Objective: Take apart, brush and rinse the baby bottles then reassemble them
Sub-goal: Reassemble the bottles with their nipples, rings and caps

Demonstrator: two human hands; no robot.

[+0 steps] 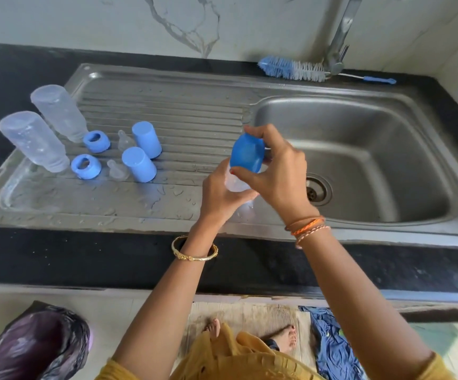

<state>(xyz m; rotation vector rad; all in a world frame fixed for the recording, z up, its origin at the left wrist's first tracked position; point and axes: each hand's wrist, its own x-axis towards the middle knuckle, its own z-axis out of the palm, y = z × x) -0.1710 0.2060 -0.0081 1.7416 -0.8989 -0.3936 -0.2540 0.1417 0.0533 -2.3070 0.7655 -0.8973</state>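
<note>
Left hand (223, 192) wrapped around the clear body of a baby bottle (236, 185), held above the front rim of the sink (359, 223), near frame centre. Right hand (274, 165) gripping the blue cap (247, 152) on top of that bottle, fingers curled over it from the 3 o'clock side, thumb at the cap's lower edge. Bottle tilted, cap end leaning toward 12 o'clock.

On the wet draining board (167, 111), out at 9 o'clock from the hands: two clear bottle bodies, far one (59, 111) and near one (33, 139), standing mouth down. Just beside them toward 3 o'clock, two blue rings (96, 142) (85, 166), then two clear teats (125, 139) (116, 168), then two blue caps (147, 139) (138, 164) standing upright.

Bottle brush (293, 69) lying on the dark counter (16, 72) at 12 o'clock, behind the basin, its handle passing behind the base of the tap (337, 50).

Down at 7 o'clock on the floor, a bin lined with a dark bag (38, 344). At 5 o'clock, a blue cloth (332, 349) beside bare feet on a mat (249, 316).
</note>
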